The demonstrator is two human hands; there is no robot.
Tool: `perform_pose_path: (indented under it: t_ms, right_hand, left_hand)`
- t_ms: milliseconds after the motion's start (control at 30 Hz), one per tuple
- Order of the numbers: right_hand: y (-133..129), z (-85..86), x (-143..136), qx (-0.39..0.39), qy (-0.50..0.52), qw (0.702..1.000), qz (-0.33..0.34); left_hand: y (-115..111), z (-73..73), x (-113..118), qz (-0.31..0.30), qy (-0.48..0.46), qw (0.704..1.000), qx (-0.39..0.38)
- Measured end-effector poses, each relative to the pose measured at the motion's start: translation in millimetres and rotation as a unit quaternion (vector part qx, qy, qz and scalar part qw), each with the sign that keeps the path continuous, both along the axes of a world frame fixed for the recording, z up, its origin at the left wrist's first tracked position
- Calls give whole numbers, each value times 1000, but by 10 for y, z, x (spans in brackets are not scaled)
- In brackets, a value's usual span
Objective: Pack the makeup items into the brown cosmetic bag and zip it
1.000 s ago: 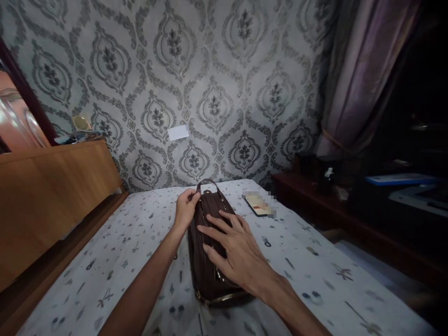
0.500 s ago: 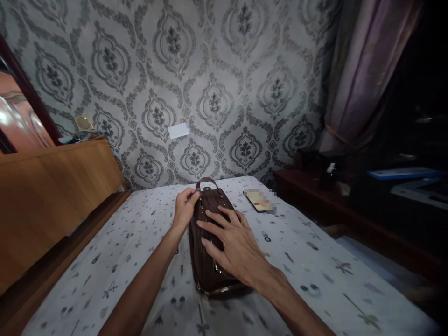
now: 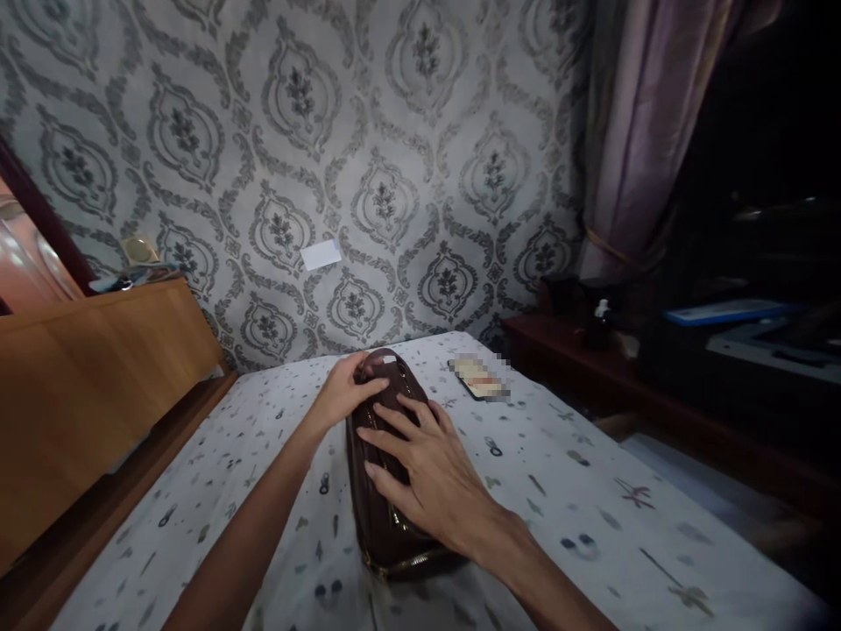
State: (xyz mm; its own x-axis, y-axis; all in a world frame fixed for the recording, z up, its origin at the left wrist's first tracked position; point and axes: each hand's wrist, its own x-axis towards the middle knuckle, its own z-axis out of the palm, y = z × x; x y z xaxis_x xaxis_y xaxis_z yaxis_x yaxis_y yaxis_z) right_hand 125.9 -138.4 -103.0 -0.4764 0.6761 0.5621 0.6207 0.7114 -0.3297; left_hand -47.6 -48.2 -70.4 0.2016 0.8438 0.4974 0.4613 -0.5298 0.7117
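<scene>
A dark brown zipped handbag (image 3: 385,517) lies flat on a bed with a white patterned sheet (image 3: 565,491). My left hand (image 3: 345,393) grips the bag's far end by the handle, fingers curled over it. My right hand (image 3: 427,469) lies flat on top of the bag with the fingers spread, pressing on its upper side. The gold zip runs along the bag's near edge.
A phone (image 3: 474,378) lies on the sheet just beyond the bag to the right. A wooden headboard (image 3: 92,386) runs along the left. A dark low shelf (image 3: 591,368) with a small bottle stands to the right, under a curtain (image 3: 644,131). Patterned wallpaper is behind.
My left hand has slid further over the bag's far end, now covering the handle. The right hand stays flat on the bag. The view has shifted slightly.
</scene>
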Motion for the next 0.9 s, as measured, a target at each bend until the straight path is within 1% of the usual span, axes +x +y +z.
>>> perform_pose_path:
  t_ms: [67, 133, 200, 300, 367, 533, 733, 900]
  right_hand:
    - [-3, -3, 4, -1, 3, 1000, 2]
    - [-6, -5, 8, -2, 6, 1000, 3]
    - [-8, -3, 11, -4, 7, 1000, 4]
    - [-8, 0, 15, -6, 8, 1000, 6]
    - [-9, -1, 16, -8, 9, 1000, 5]
    - [-17, -17, 6, -13, 20, 1000, 5]
    - [-14, -46, -6, 6, 36, 999, 5]
    - [-10, -23, -10, 17, 33, 999, 4]
  left_hand:
    - [99, 99, 78, -16, 57, 998, 13]
    - [191, 157, 165, -24, 90, 995, 21]
    - [258, 167, 242, -19, 101, 995, 9]
    - [293, 127, 315, -4, 86, 995, -43]
    - [285, 94, 338, 9, 63, 996, -65]
    - [242, 50, 370, 29, 29, 998, -41]
    - [102, 46, 391, 0, 7, 1000, -29]
    - [-42, 13, 382, -10, 5, 999, -34]
